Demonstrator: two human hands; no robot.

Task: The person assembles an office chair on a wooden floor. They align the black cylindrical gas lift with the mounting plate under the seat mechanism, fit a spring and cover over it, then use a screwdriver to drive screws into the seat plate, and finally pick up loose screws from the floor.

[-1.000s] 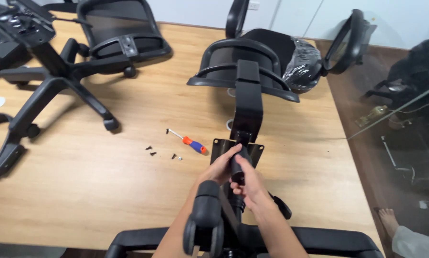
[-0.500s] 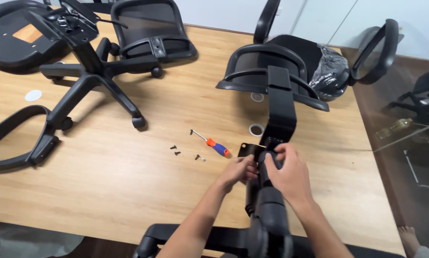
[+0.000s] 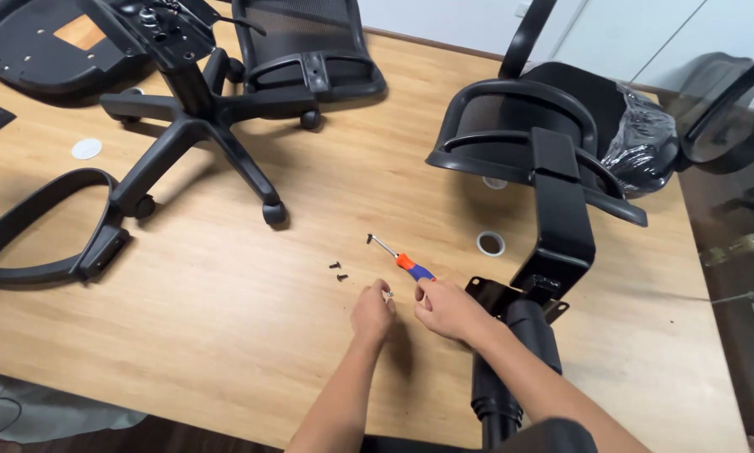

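Two bare hands, left hand and right hand, over a long wooden table. One orange-and-blue-handled screwdriver. Two small black screws loose beside it. One black five-star chair base on castors. One curved black plastic armrest loop. Two black mesh chair backs on the tabletop. Two small white round discs, plus one white ring. One black metal mounting bracket.
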